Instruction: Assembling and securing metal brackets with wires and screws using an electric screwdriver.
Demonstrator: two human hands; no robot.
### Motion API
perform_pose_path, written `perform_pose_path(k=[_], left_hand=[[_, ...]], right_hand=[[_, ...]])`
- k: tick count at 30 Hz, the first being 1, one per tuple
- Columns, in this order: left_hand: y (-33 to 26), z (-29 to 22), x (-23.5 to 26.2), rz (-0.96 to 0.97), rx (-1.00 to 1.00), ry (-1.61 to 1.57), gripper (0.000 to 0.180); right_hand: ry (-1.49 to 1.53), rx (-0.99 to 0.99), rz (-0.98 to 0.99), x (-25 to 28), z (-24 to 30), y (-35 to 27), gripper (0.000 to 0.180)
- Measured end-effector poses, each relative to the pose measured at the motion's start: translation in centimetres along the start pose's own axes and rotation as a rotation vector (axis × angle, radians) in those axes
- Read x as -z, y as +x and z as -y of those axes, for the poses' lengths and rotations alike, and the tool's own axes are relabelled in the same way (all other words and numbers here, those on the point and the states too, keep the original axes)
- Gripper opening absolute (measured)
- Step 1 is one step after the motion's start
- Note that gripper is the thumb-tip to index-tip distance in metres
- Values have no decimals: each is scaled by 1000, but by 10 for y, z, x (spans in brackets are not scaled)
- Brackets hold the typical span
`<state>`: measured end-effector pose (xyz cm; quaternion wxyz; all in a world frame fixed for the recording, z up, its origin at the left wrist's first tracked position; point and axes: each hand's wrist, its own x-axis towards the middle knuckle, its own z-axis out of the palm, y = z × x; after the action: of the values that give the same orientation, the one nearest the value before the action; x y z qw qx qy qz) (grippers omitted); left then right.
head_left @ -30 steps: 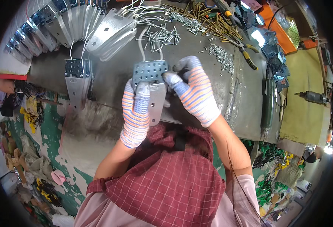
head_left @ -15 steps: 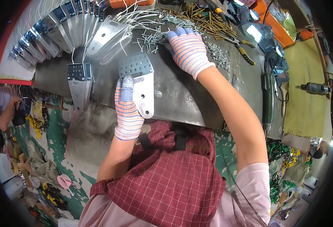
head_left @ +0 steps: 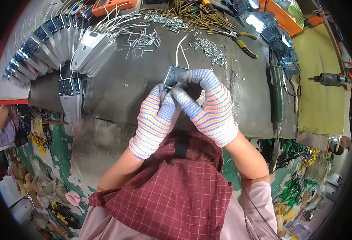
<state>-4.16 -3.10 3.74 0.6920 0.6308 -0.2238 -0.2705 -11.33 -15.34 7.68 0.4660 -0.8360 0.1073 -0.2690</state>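
In front of my body, a perforated metal bracket (head_left: 174, 74) is tilted between my two gloved hands, with two white wires rising from its far side. My left hand (head_left: 154, 122) is closed around its narrower near part, which the fingers largely hide. The thumb and forefinger of my right hand (head_left: 212, 108) pinch together at the bracket's edge. A small silvery screw (head_left: 168, 87) shows at their tips, partly covered. Beyond the hands lie a pile of screws (head_left: 144, 42) and a scatter of nuts (head_left: 212, 48).
Several finished-looking brackets (head_left: 92, 52) with wires stand in a row at the far left; another bracket (head_left: 70, 98) lies nearer. Pliers (head_left: 240, 40), brass-coloured rods (head_left: 184, 14) and an orange bin (head_left: 282, 18) are at the back. A green power tool (head_left: 277, 96) lies right.
My right hand has come back from the screw pile to the bracket. My left hand has shifted right and turned the bracket, so its wires now show. The view has shifted slightly.
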Motion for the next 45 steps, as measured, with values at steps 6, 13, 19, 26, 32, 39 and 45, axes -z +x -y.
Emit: perform_pose_path(k=[6,13,19,26,32,39,45], left_hand=[[1,10,-11,-12,-165,389,22],[8,11,-28,-14,-252,596,25],[22,-1,-59,184,194,-269,24],[22,1,-110,482,138,-93,48],[90,-13,-155,856,71,319,39],[282,30,-210,-29,-726,1286,33],[273,26,-199,-48,-761,1263,24]], right_hand=[[-95,45,-23,12,0,-10,18],[34,-62,-111,27,-18,-5,23],[-185,-8,-275,60,-24,-30,31],[-385,-40,-110,77,-53,-59,65],[66,-345,-666,108,-83,-100,60],[-57,-351,-869,100,-101,-115,70],[-65,-363,-856,100,-98,-119,69]])
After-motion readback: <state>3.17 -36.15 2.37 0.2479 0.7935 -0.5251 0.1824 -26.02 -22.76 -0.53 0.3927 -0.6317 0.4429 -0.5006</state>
